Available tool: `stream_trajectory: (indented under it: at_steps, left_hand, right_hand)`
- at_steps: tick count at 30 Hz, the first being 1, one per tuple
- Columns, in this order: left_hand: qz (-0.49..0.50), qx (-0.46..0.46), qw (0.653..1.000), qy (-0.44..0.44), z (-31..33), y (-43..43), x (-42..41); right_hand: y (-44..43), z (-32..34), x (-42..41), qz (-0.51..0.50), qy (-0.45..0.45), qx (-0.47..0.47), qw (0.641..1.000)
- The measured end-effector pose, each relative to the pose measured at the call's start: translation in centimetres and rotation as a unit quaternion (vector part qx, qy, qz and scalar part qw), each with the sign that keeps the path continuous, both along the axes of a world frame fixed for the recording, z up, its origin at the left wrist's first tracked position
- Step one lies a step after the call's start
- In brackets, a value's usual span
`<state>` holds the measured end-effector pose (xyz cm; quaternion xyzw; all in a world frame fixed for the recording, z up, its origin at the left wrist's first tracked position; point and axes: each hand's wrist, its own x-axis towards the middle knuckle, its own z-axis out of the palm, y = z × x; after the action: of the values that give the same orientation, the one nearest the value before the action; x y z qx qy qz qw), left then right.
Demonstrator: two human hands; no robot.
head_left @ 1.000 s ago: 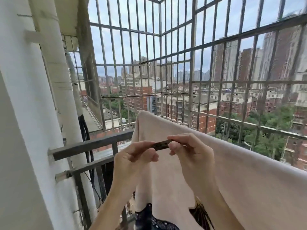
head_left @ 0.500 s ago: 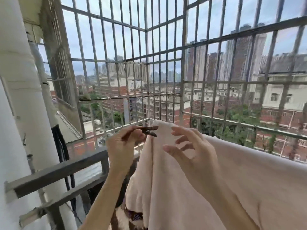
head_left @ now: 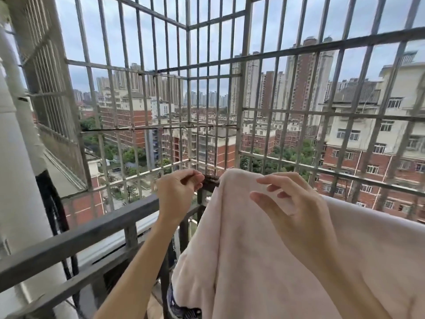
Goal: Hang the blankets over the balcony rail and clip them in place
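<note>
A pale pink blanket (head_left: pixel 264 249) hangs over the dark balcony rail (head_left: pixel 92 231), its top corner at the rail's corner post. My left hand (head_left: pixel 177 196) is at that corner, thumb and fingers pinching the end of a dark brown clip (head_left: pixel 210 180). The clip lies against the blanket's left edge on the rail; whether its jaws grasp the cloth is hidden. My right hand (head_left: pixel 292 203) hovers just above the blanket's top fold with its fingers spread, holding nothing.
A metal security grille (head_left: pixel 188 88) encloses the balcony just beyond the rail. A white pillar (head_left: pixel 16 180) with black cables stands at the left. A dark blue patterned cloth (head_left: pixel 181 309) shows under the blanket's lower edge.
My right hand let go of the clip and opened. My left hand carried the clip up and forward to the blanket's corner on the rail.
</note>
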<state>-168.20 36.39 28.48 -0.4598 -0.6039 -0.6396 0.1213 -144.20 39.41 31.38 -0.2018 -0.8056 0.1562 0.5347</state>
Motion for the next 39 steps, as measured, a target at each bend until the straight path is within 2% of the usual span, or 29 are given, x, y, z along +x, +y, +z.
stream_trajectory:
  at_steps: [5, 12, 17, 20, 23, 25, 27, 30, 32, 34, 39]
  left_hand:
    - [-0.013, -0.025, 1.0, 0.001, 0.5, 1.0, -0.7]
    - [-0.178, -0.124, 0.975, -0.044, 1.4, 1.8, -3.2]
    - [-0.225, -0.127, 0.964, -0.064, 0.5, 1.4, -3.1]
    - [-0.152, -0.127, 0.98, -0.013, -0.1, 0.8, -2.9]
    - [-0.046, -0.056, 0.996, 0.047, -0.3, -0.3, -1.9]
    - [-0.031, -0.028, 0.997, 0.059, -0.6, -1.2, -0.6]
    - [-0.02, -0.044, 0.996, 0.072, -1.7, -2.1, 0.4]
    - [-0.012, -0.147, 0.984, 0.097, -4.6, -3.8, 1.0]
    - [0.003, -0.259, 0.954, 0.149, -6.7, -5.0, 1.7]
    - [0.021, -0.332, 0.928, 0.17, -8.1, -6.4, 2.9]
    - [0.051, -0.39, 0.903, 0.171, -9.9, -10.1, 8.6]
  right_hand:
    - [-0.1, 0.0, 0.2, -0.012, -0.003, -0.003, 1.0]
    - [-0.7, 0.0, -0.1, -0.024, -0.015, -0.009, 1.0]
    - [-0.9, -0.1, -0.2, -0.024, -0.02, -0.012, 0.999]
    - [-1.0, -0.2, -0.1, -0.025, -0.022, -0.003, 0.999]
    - [-1.0, -0.9, 0.1, -0.027, -0.043, 0.003, 0.999]
    - [-0.7, -2.0, 0.3, -0.019, -0.066, -0.004, 0.998]
    - [-0.3, -3.3, 0.5, -0.01, -0.106, -0.018, 0.994]
    - [0.0, -5.6, 0.5, 0.006, -0.167, -0.057, 0.984]
    - [-0.2, -6.9, 0.4, 0.009, -0.197, -0.053, 0.979]
    - [-0.4, -7.9, 0.8, 0.014, -0.225, -0.054, 0.973]
    - [-2.2, -10.4, 5.5, 0.048, -0.273, -0.084, 0.957]
